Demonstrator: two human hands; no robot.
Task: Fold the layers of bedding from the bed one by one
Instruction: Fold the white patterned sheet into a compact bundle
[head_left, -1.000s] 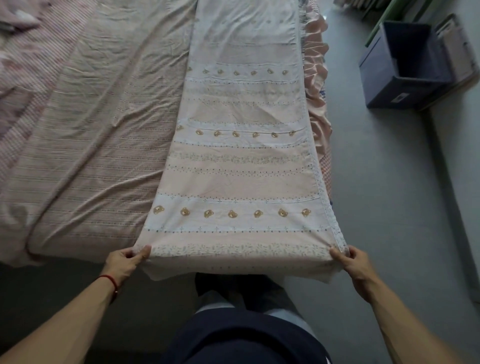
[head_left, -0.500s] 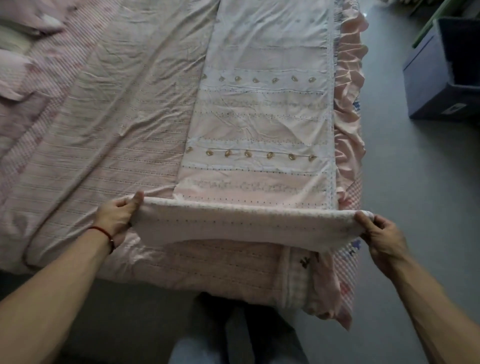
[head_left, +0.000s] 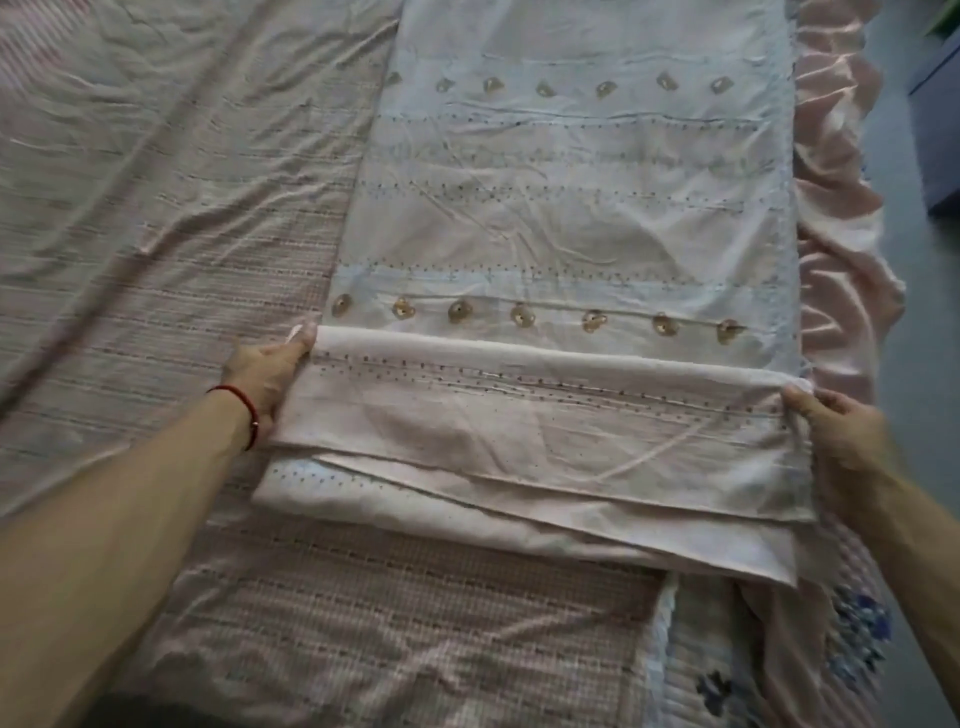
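Observation:
A long pale pink and white sheet (head_left: 571, 208), printed with dotted lines and rows of small gold motifs, lies lengthwise along the right half of the bed. Its near end is turned over onto itself, forming a folded band (head_left: 545, 431) across the strip. My left hand (head_left: 265, 376) pinches the band's far left corner. My right hand (head_left: 841, 431) grips the band's right end. Both hands sit low on the bed with the fold between them.
Under the sheet lies a pink striped bedspread (head_left: 156, 260) covering the bed. A pink satin frill (head_left: 841, 208) runs down the bed's right side. A quilted layer with blue flowers (head_left: 852, 634) shows at the near right corner. A dark blue box (head_left: 940, 130) stands on the grey floor.
Both hands have carried the sheet's near end up from the foot of the bed and forward over the strip, laying it down as a fold. The camera has moved closer over the bed.

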